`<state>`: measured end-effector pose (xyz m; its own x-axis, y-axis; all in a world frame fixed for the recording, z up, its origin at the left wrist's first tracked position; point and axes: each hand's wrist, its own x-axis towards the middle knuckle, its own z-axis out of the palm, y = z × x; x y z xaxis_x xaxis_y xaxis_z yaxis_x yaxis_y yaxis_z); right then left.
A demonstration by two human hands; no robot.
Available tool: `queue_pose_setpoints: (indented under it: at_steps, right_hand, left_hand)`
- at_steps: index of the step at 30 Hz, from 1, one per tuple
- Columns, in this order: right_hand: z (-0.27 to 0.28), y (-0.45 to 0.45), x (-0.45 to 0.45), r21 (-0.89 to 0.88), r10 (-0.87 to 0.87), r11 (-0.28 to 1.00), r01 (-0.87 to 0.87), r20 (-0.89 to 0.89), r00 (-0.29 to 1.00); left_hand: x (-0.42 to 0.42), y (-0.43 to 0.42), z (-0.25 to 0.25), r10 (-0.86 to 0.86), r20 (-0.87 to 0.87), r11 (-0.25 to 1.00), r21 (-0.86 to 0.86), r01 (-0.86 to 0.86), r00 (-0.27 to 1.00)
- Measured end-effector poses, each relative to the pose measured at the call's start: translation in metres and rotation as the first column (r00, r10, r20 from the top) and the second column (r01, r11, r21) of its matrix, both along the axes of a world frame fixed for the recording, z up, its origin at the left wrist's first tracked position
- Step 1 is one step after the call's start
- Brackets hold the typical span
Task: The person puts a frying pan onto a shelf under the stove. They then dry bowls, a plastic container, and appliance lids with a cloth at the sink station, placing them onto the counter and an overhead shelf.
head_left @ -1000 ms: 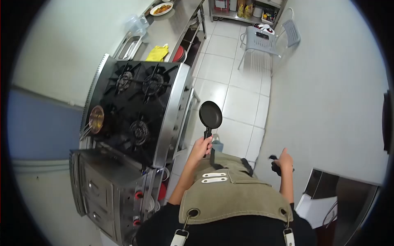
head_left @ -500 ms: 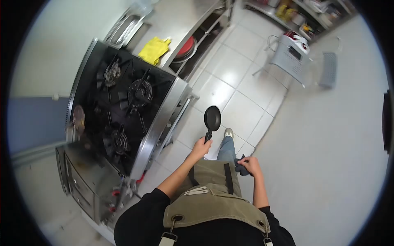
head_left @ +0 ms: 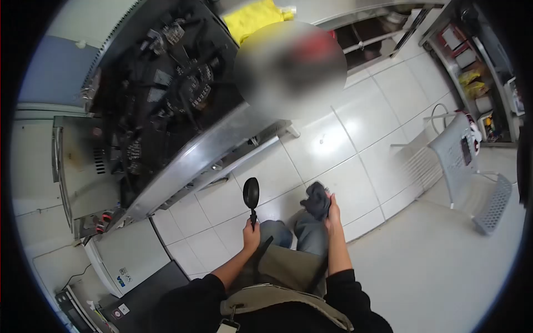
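Note:
My left hand (head_left: pixel 251 236) is closed around the handle of a small black frying pan (head_left: pixel 251 191), held out over the floor with its round end pointing away from me. A bunched dark grey cloth (head_left: pixel 316 201) is in my right hand (head_left: pixel 333 213), in front of my right knee; the hand's fingers are partly hidden behind the cloth. Pan and cloth are apart, a short way from each other. To the left of the pan runs the steel front of a black gas stove (head_left: pixel 216 133).
A yellow cloth (head_left: pixel 255 19) lies on the counter beyond the stove. On the right stand a grey chair (head_left: pixel 452 155) and a shelf unit (head_left: pixel 444 41) with packages. A white appliance (head_left: pixel 130 258) is at the lower left. A blurred patch hides part of the counter front.
My view has turned, so the stove sits higher and the chair further right. The cloth in my right hand has come up and forward from beside my hip. The pan stays in my left hand.

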<state>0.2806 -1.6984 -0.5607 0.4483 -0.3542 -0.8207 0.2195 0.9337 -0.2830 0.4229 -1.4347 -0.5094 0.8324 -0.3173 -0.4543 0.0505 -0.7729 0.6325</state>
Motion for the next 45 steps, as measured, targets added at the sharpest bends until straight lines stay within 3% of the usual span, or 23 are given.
queue_pose_setpoints:
  at_steps: [3, 5, 6, 7, 9, 10, 13, 15, 17, 19, 22, 25, 26, 27, 31, 33, 37, 39, 41, 42, 43, 44, 45]
  right_hand:
    - [-0.084, 0.001, 0.023, 0.021, -0.095, 0.995, 0.094, 0.036, 0.995]
    - [-0.149, -0.002, 0.034, 0.094, -0.186, 0.978, 0.185, -0.007, 0.983]
    - [-0.141, -0.012, 0.047, 0.05, -0.129, 0.991, 0.124, 0.102, 0.986]
    - [-0.121, -0.026, 0.061, -0.174, -0.018, 0.985, 0.009, -0.052, 0.998]
    - [-0.077, -0.041, 0.083, -0.436, 0.05, 0.897, -0.069, -0.055, 0.997]
    - [-0.064, -0.045, 0.083, -0.568, 0.132, 0.813, -0.129, -0.036, 0.991]
    - [-0.048, -0.029, 0.076, -0.432, 0.075, 0.902, 0.005, 0.168, 0.983]
    - [-0.048, -0.005, 0.064, -0.531, 0.024, 0.847, 0.018, 0.073, 0.997]
    - [-0.039, 0.018, 0.041, -0.584, 0.063, 0.811, 0.027, 0.133, 0.989]
    - [-0.021, 0.046, 0.025, -0.642, 0.005, 0.765, 0.046, 0.077, 0.997]
    - [-0.01, 0.066, 0.005, -0.55, 0.074, 0.833, 0.069, 0.234, 0.969]
    - [-0.024, 0.089, -0.008, -0.617, -0.065, 0.769, 0.164, 0.18, 0.982]
    - [-0.038, 0.097, -0.025, -0.754, -0.105, 0.635, 0.168, 0.131, 0.986]
    - [-0.039, 0.098, -0.026, -0.866, -0.14, 0.479, 0.142, 0.084, 0.987]
    - [-0.036, 0.105, -0.032, -0.798, -0.073, 0.598, 0.073, 0.036, 0.997]
    - [-0.028, 0.099, -0.039, -0.819, 0.132, 0.53, -0.222, -0.179, 0.975]
    - [-0.027, 0.101, -0.019, -0.869, 0.092, 0.43, -0.243, -0.226, 0.97]
    - [-0.024, 0.103, -0.011, -0.881, 0.152, 0.416, -0.225, -0.177, 0.972]
    - [-0.019, 0.101, -0.003, -0.883, 0.185, 0.353, -0.309, -0.258, 0.948]
    - [-0.02, 0.102, 0.0, -0.872, 0.197, 0.37, -0.322, -0.265, 0.944]
    - [-0.021, 0.102, 0.003, -0.86, 0.209, 0.385, -0.334, -0.271, 0.94]
    - [-0.015, 0.103, 0.006, -0.834, 0.235, 0.354, -0.423, -0.358, 0.904]
    - [-0.013, 0.106, 0.011, -0.837, 0.245, 0.342, -0.427, -0.359, 0.901]
  left_hand:
    - [-0.007, 0.001, -0.063, 0.103, -0.006, 0.989, -0.109, -0.103, 0.995]
    - [-0.006, -0.009, -0.086, 0.204, -0.116, 0.938, -0.262, -0.228, 0.972]
    - [-0.003, -0.009, -0.102, 0.182, -0.102, 0.919, -0.336, -0.206, 0.978]
    - [0.0, -0.01, -0.111, 0.171, -0.093, 0.926, -0.325, -0.193, 0.981]
    - [0.001, -0.015, -0.133, 0.263, -0.238, 0.769, -0.533, -0.352, 0.935]
    - [0.002, -0.012, -0.15, 0.259, -0.24, 0.753, -0.557, -0.351, 0.936]
    - [0.006, -0.006, -0.188, 0.17, -0.186, 0.761, -0.599, -0.249, 0.968]
    - [0.01, 0.0, -0.2, 0.176, -0.157, 0.753, -0.614, -0.236, 0.972]
    - [0.012, 0.006, -0.208, 0.228, -0.192, 0.774, -0.559, -0.297, 0.955]
    - [0.022, 0.001, -0.195, 0.277, -0.201, 0.752, -0.563, -0.342, 0.94]
    - [0.056, -0.002, -0.187, 0.223, -0.139, 0.805, -0.531, -0.263, 0.965]
    - [0.064, -0.008, -0.201, 0.327, -0.155, 0.707, -0.614, -0.35, 0.932]
    - [0.064, -0.01, -0.205, 0.337, -0.157, 0.707, -0.609, -0.36, 0.928]
    - [0.062, -0.014, -0.201, 0.35, -0.152, 0.708, -0.604, -0.367, 0.925]
    - [0.057, -0.015, -0.208, 0.436, -0.168, 0.634, -0.64, -0.434, 0.884]
    - [0.066, -0.02, -0.199, 0.464, -0.137, 0.618, -0.657, -0.431, 0.875]
    - [0.077, -0.012, -0.195, 0.488, -0.207, 0.577, -0.652, -0.492, 0.848]
    - [0.087, -0.003, -0.192, 0.468, -0.091, 0.661, -0.624, -0.417, 0.879]
    - [0.094, 0.002, -0.19, 0.467, -0.049, 0.702, -0.587, -0.404, 0.883]
    - [0.096, 0.007, -0.199, 0.444, 0.06, 0.757, -0.559, -0.339, 0.894]
    - [0.097, 0.01, -0.204, 0.414, 0.167, 0.807, -0.522, -0.276, 0.895]
    - [0.097, 0.009, -0.199, 0.334, 0.233, 0.904, -0.352, -0.241, 0.913]
    - [0.097, 0.005, -0.197, 0.348, 0.232, 0.898, -0.36, -0.253, 0.908]
